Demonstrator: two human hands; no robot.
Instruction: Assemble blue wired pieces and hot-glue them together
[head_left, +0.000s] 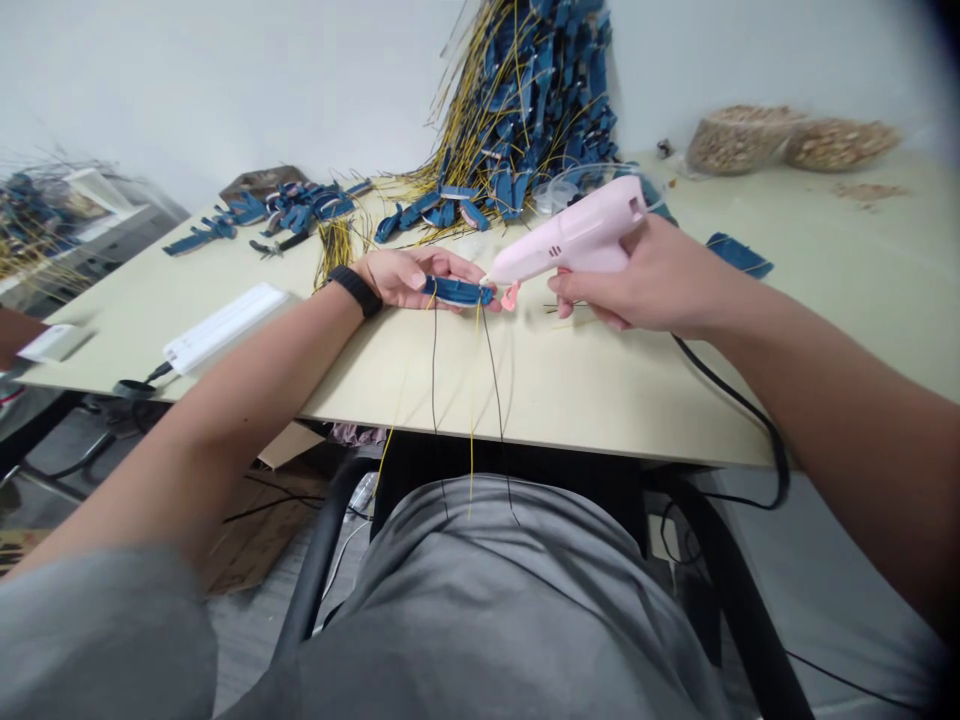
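My left hand [405,278] is closed on a small blue strip-shaped piece [457,291] with a pale lower edge. Thin black and yellow wires [472,400] hang from both ends of that piece, down past the table edge. In my right hand [645,275] is a pale pink hot glue gun [574,235], gripped by its handle. The nozzle points left and is at the right end of the blue piece; whether it touches cannot be made out. A small coral-pink tab [511,296] shows just below the nozzle.
A tall heap of blue pieces with yellow and black wires [525,100] stands behind my hands. Pliers [279,244] and more blue pieces lie left, near a white power strip [225,325]. Bags of brownish bits [739,140] sit back right. The gun's black cord [739,395] hangs over the edge.
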